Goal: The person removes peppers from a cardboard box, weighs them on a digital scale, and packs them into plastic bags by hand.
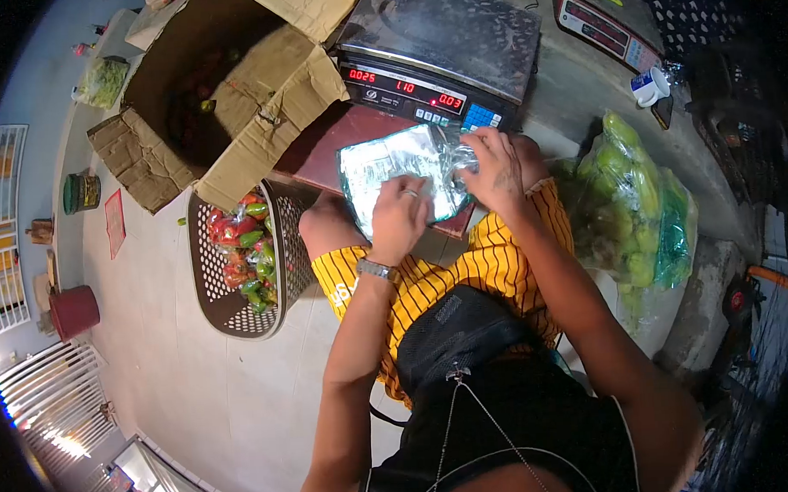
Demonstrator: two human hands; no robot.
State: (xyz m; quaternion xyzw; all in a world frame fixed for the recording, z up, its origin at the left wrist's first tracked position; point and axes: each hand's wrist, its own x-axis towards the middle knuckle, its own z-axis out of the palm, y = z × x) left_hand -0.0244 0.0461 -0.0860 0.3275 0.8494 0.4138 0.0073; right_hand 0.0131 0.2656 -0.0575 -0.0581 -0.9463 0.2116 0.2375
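Observation:
A flat pack of clear plastic bags (381,159), shiny and with a dark green edge, lies on the reddish-brown board between my knees. My left hand (399,218), with a watch at the wrist, rests over the pack's near side; its fingertips are smeared by motion. At the pack's right end my right hand (494,169) has its fingers closed on crumpled clear plastic. Just beyond the pack stands a digital scale (442,33) with red figures lit and a bare metal plate.
An open cardboard box (258,151) holds some peppers at the back left. Below it, a plastic basket (207,294) contains bagged red and green peppers (249,252). Bags of green vegetables (629,200) lie at right. Another scale (604,30) and a white mug (649,87) stand farther back.

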